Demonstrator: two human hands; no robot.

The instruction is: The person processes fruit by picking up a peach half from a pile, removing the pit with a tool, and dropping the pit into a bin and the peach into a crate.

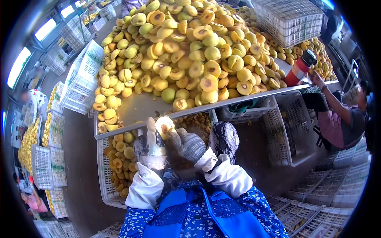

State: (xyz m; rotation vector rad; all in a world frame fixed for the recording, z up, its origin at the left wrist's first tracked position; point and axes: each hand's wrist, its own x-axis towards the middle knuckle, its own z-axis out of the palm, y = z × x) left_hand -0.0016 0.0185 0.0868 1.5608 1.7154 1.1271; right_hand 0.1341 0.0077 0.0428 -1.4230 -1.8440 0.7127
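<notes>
Packing hall, white crates [291, 18] stacked around. Metal desk [139, 109] heaped with halved peaches [190, 51]. Crate [109, 190] below, near left. Left hand [151, 146], fingers clenched around peach half [164, 126] at desk's near edge, cut face up-right; axis indistinct. Right hand [189, 146]: grip unclear.

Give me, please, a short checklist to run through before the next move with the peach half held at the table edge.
1. Peach half gripped: ok, the left hand holds it, cut face up.
2. Right hand close to the fruit: ok, it sits right beside the half; whether it holds a tool, cannot tell.
3. Gloves on both hands: ok.
4. Crate below the table edge in place: ok, it already holds halves.
5. Supply within reach: ok, the heap of peach halves covers the table.
6. Co-worker's hand apart: ok, it is at the far right by the red bottle.
</notes>
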